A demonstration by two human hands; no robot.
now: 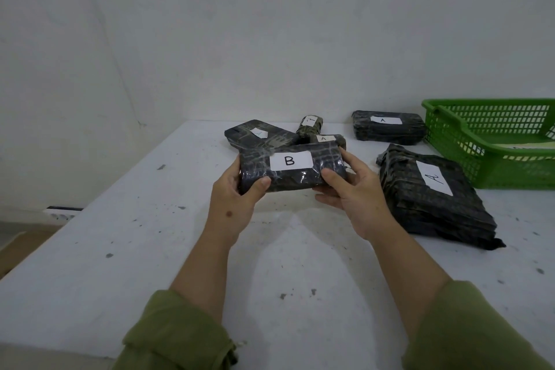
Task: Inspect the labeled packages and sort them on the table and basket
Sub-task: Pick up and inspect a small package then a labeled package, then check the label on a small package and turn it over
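Note:
A black wrapped package labeled B (292, 170) is held above the white table (126, 219), label up. My left hand (237, 198) grips its left end and my right hand (351, 189) grips its right end. Behind it lie three black packages in a loose pile: a flat one (255, 135), a small rolled one (310, 125) and one labeled A (329, 140), partly hidden by the B package. A large package labeled A (429, 198) lies to the right of my right hand. Another A package (387, 128) sits further back. The green basket (480, 141) stands at the right edge.
The table stands against a white wall. Its left edge runs diagonally, with floor below at the far left. The tabletop is speckled with dark marks. The basket's inside is mostly out of view.

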